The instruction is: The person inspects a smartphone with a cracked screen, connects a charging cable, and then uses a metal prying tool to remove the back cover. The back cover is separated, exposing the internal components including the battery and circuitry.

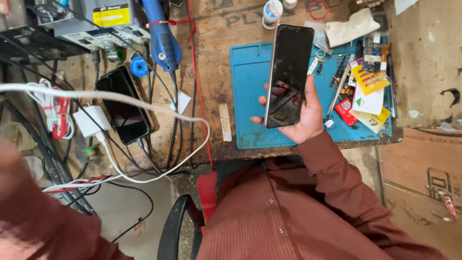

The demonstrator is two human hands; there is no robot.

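My right hand point(308, 113) holds a black smartphone point(288, 74) upright above the blue work mat point(248, 82). The dark screen faces me, with my thumb on its right edge and fingertips on its left. My left hand point(10, 166) is a blur at the lower left edge with a rust-brown sleeve below it; I cannot make out its fingers. A white cable point(144, 103) sweeps from the left edge across the bench near that hand. A second dark phone point(123, 106) lies flat on the wooden bench beside a white charger block point(89, 120).
A blue hot-air gun point(163, 41) and a grey station point(103, 21) stand at the back left among tangled wires. Tweezers, cards and small parts point(365, 91) crowd the mat's right side. A white cloth point(349, 26) lies behind. Cardboard boxes point(423, 168) sit at the right.
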